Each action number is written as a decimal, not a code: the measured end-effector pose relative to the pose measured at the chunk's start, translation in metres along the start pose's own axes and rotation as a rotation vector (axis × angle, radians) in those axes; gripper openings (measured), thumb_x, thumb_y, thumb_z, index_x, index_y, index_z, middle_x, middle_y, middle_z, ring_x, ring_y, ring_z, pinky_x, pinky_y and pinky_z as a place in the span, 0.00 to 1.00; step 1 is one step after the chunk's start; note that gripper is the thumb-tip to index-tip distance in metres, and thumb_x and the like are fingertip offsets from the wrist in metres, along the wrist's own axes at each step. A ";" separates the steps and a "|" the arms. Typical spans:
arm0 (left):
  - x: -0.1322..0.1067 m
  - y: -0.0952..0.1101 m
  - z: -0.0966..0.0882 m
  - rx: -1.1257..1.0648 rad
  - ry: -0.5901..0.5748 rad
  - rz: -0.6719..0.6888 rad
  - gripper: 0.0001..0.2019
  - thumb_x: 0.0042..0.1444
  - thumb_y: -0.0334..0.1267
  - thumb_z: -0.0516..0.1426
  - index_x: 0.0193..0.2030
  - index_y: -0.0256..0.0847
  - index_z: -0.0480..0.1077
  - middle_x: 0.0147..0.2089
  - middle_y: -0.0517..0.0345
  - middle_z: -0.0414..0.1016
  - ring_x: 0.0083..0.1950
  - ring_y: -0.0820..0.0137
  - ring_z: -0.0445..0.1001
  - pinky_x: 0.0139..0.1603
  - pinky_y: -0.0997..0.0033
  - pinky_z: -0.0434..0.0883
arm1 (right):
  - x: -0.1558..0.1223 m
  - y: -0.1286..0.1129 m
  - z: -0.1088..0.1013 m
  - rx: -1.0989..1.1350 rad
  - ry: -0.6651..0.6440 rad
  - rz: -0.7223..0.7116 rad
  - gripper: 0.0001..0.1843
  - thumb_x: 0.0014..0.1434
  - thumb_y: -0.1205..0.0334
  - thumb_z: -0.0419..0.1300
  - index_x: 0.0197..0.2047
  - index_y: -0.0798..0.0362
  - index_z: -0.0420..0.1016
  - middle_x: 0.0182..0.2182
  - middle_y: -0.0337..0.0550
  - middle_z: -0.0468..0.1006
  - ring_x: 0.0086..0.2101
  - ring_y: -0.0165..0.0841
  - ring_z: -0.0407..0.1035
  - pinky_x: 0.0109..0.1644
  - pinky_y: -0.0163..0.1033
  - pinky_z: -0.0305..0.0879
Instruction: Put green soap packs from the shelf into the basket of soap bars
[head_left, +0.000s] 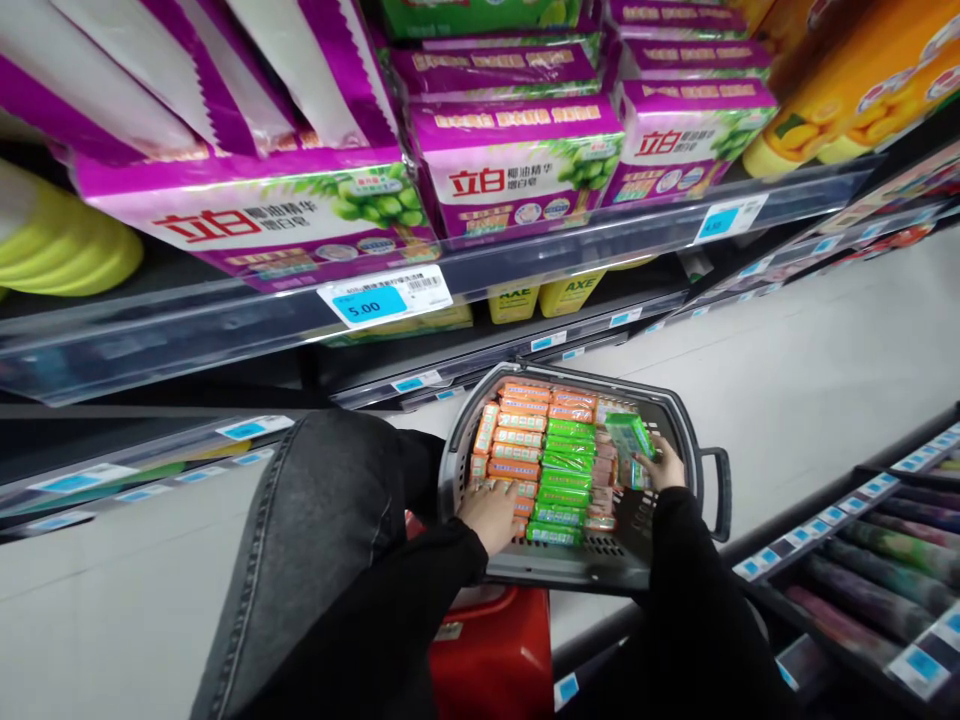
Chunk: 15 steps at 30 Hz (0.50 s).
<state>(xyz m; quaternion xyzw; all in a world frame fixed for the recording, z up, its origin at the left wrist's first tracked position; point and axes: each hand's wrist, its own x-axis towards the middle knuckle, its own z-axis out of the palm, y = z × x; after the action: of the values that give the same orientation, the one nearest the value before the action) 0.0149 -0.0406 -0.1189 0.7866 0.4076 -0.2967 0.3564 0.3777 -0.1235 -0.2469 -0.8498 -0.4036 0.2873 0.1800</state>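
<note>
A grey plastic basket sits in front of me on a red stool or crate. It is packed with rows of orange soap bars and green soap bars. My left hand rests on the orange bars at the basket's near left, fingers curled down onto them. My right hand is inside the basket at the right and is closed on one green soap bar, tilted up above the others. Both arms wear black sleeves.
My knee in grey jeans is left of the basket. A shelf above holds purple soap packs with a 5.00 price tag. Lower shelves with blue tags run left and right. A pale floor aisle stretches beyond the basket.
</note>
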 end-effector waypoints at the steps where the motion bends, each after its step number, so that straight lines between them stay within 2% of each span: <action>1: 0.000 0.000 0.000 -0.002 0.005 0.001 0.32 0.58 0.43 0.56 0.67 0.32 0.60 0.59 0.39 0.70 0.61 0.49 0.67 0.61 0.49 0.62 | 0.002 0.002 0.003 -0.022 0.003 -0.032 0.27 0.47 0.51 0.60 0.49 0.57 0.72 0.44 0.50 0.78 0.42 0.42 0.72 0.49 0.45 0.69; 4: -0.002 -0.001 0.001 -0.006 0.017 -0.002 0.31 0.57 0.42 0.56 0.66 0.33 0.60 0.58 0.39 0.70 0.61 0.49 0.67 0.61 0.48 0.61 | 0.007 -0.002 0.008 -0.240 -0.020 -0.117 0.22 0.49 0.57 0.61 0.48 0.56 0.74 0.46 0.52 0.77 0.45 0.44 0.71 0.49 0.46 0.69; 8: -0.001 -0.001 0.002 -0.016 0.016 -0.008 0.31 0.57 0.41 0.56 0.67 0.33 0.60 0.59 0.39 0.70 0.60 0.49 0.67 0.61 0.49 0.62 | 0.003 -0.006 0.007 -0.570 -0.086 -0.220 0.21 0.58 0.64 0.57 0.55 0.54 0.71 0.50 0.55 0.75 0.43 0.41 0.72 0.43 0.42 0.70; 11: 0.000 -0.002 0.003 -0.025 0.011 -0.003 0.32 0.57 0.41 0.55 0.67 0.33 0.59 0.59 0.39 0.69 0.61 0.49 0.66 0.61 0.48 0.61 | -0.008 -0.005 0.008 -0.733 -0.119 -0.321 0.21 0.61 0.69 0.52 0.57 0.54 0.70 0.52 0.55 0.73 0.47 0.41 0.70 0.47 0.41 0.69; 15: -0.005 -0.004 0.001 -0.031 0.015 0.000 0.32 0.57 0.42 0.56 0.67 0.32 0.60 0.59 0.39 0.69 0.62 0.48 0.65 0.61 0.48 0.61 | -0.022 -0.008 0.016 -0.815 -0.077 -0.267 0.25 0.62 0.72 0.48 0.62 0.56 0.65 0.55 0.57 0.71 0.51 0.43 0.67 0.49 0.41 0.68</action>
<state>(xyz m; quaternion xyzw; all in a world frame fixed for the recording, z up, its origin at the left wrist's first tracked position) 0.0090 -0.0423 -0.1171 0.7834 0.4147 -0.2844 0.3654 0.3518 -0.1351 -0.2473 -0.7804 -0.5969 0.1099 -0.1502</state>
